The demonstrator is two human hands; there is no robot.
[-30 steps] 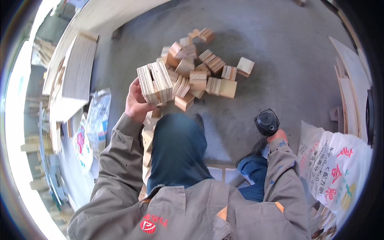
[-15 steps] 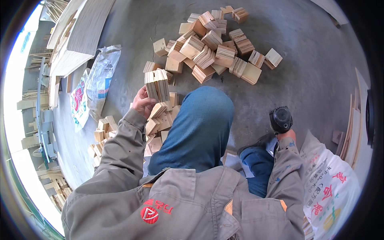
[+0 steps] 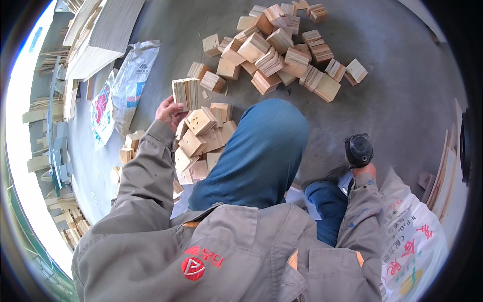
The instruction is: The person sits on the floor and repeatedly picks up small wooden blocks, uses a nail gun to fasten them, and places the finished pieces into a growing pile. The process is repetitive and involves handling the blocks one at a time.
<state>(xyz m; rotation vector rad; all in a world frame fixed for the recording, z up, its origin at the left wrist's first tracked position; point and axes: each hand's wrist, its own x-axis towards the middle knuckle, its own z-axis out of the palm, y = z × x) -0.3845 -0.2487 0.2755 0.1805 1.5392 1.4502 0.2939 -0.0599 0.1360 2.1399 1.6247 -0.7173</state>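
- Since the earlier frame, the left hand [image 3: 170, 112] has carried its wooden block [image 3: 184, 93] down and to the left, away from the far pile of blocks [image 3: 284, 43].
- Its fingers are clamped on the block's lower edge; the block stands upright, just above the near heap of blocks [image 3: 201, 141] beside the left knee.
- The right hand [image 3: 363, 169] is mostly hidden behind the black power tool [image 3: 358, 149]; it appears closed around the handle.
- A blue-trousered knee [image 3: 261, 151] stands between the two hands and covers part of the near heap.
- Printed sacks lie at the left [image 3: 123, 85] and at the lower right [image 3: 415, 246].
- Plywood sheets [image 3: 108, 35] lean at the upper left on the concrete floor [image 3: 402, 100].
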